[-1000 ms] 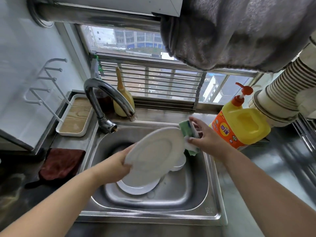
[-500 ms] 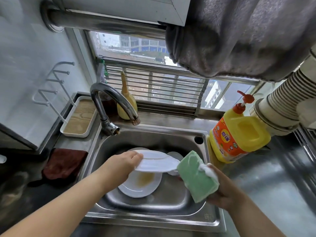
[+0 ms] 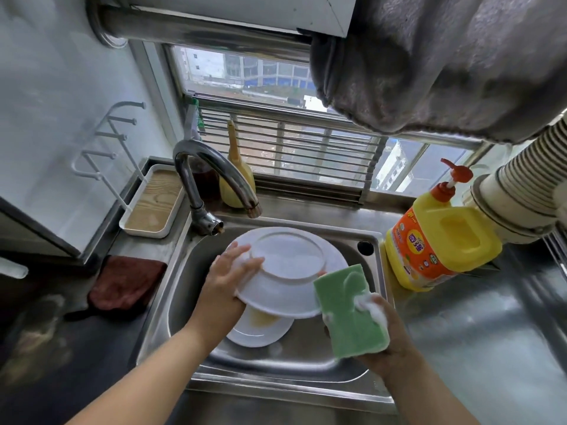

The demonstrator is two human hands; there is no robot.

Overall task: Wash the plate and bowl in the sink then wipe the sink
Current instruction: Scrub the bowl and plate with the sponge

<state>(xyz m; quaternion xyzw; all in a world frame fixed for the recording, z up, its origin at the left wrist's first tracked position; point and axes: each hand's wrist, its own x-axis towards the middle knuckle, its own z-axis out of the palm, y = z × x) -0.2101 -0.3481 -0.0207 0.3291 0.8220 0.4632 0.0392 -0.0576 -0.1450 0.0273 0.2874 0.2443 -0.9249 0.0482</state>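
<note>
— So where is the plate (image 3: pixel 285 271) right now?

— Over the sink (image 3: pixel 306 354), lifted clear of the basin and turned so its underside and foot ring face up toward the camera. The left hand (image 3: pixel 227 283) grips it at the rim on its nine o'clock side, fingers curled over the back and foam on them.

— And the other hand?

— The right hand (image 3: pixel 389 338) holds a green sponge (image 3: pixel 349 311) from behind, suds on the thumb. The sponge's top corner sits just beside the plate's rim at about four o'clock; whether it touches I cannot tell.

— Anything under the plate?

— A second plate (image 3: pixel 260 331) lies flat on the sink floor at six o'clock, with a yellowish smear on it, partly hidden by the held one. The bowl I cannot make out.

— Further out?

— A curved tap (image 3: pixel 211 170) at eleven o'clock, its spout above the plate's far edge. A yellow soap bottle (image 3: pixel 441 240) with a red pump stands on the counter at three o'clock. A dark red cloth (image 3: pixel 125 283) lies at nine o'clock, and a white tray (image 3: pixel 153 204) with a wooden base beyond it at ten. A grey towel (image 3: pixel 445 62) hangs at one o'clock.
</note>
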